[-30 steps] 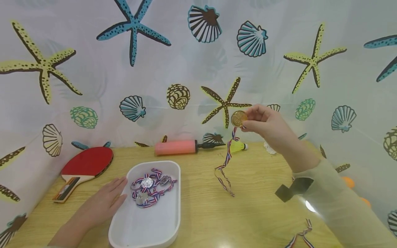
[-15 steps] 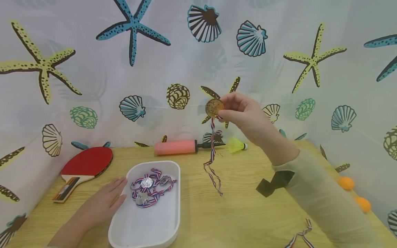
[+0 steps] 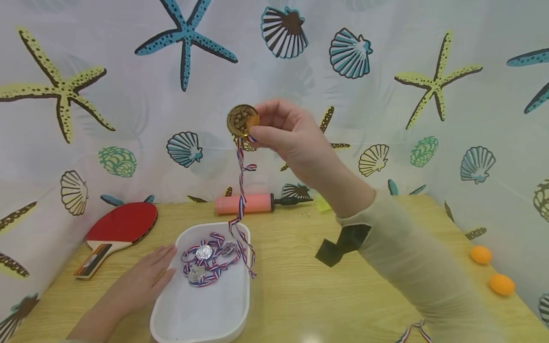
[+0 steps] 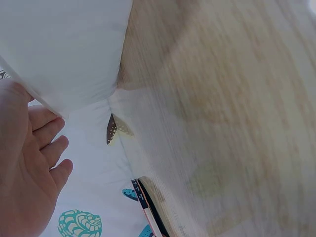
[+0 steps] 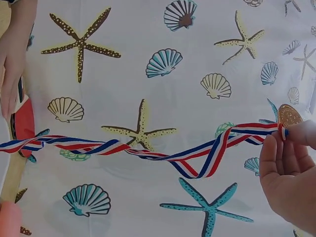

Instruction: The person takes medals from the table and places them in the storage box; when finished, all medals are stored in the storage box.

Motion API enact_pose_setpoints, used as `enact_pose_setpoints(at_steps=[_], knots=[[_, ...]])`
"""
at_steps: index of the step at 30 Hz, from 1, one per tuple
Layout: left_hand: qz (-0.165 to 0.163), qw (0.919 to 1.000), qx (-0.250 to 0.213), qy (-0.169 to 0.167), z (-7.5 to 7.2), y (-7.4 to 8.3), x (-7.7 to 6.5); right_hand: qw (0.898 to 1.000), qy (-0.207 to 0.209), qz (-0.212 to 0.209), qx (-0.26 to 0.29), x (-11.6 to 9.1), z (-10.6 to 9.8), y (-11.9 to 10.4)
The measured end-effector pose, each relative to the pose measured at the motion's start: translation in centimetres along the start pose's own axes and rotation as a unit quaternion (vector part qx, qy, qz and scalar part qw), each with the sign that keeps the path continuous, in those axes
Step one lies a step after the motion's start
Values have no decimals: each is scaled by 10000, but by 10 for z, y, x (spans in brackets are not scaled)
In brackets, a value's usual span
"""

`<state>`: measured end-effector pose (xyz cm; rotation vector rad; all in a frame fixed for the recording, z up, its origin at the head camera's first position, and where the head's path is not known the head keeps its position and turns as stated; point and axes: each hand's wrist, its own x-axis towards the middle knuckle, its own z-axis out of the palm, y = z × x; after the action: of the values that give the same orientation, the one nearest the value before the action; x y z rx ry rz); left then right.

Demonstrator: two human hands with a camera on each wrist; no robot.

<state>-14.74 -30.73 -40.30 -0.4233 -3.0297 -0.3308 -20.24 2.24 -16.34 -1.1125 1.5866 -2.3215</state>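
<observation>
My right hand [image 3: 296, 138] pinches a gold medal [image 3: 242, 120] between thumb and fingers, raised above the white tray [image 3: 199, 318]. From the medal a twisted red, white and blue ribbon [image 5: 200, 158] hangs down; its end is over the tray's right rim in the head view. My left hand [image 3: 136, 281] rests against the tray's left rim, its fingers extended; the left wrist view shows that hand [image 4: 29, 163] at the tray's edge. Inside the tray lie several silver medals [image 3: 204, 252] with tangled striped ribbons.
A red table tennis bat [image 3: 122, 223] lies left of the tray. Behind stand a pink hand pump [image 3: 244, 204] and a partly hidden yellow shuttlecock [image 3: 323, 204]. Orange balls [image 3: 502, 284] sit at the right, and another striped ribbon [image 3: 415, 330] lies near the front. A patterned curtain borders the table.
My right hand has carried the gold medal leftward and up, from above the shuttlecock to above the tray. The orange balls have come into fuller view. My left hand stays put.
</observation>
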Motion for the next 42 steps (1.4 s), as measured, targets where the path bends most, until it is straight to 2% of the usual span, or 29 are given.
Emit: enact_pose_setpoints(at_steps=[7,17,21,25,28,34,42], knots=[[53,10000,-32,51,0,0,-1,9985,-289,254,-389,0,13,29],[-79,10000,-11,-32,-1,1,-1,9879,-358,1213,-898,-14,11,84],[-88,9999,-29,-41,-2,1,-1,9822,-504,1341,-1213,-19,7,105],[-86,10000,-5,-24,-1,1,0,9763,-711,1280,-1595,-24,1,124],[-94,10000,15,-22,-1,1,0,9696,-819,1373,-1852,-29,-4,138],[-136,9999,-10,-76,0,1,0,9503,-948,1964,-2223,-36,-12,160],[-100,9999,-34,-62,-1,1,0,9322,-1239,2338,-2468,-45,-8,182]])
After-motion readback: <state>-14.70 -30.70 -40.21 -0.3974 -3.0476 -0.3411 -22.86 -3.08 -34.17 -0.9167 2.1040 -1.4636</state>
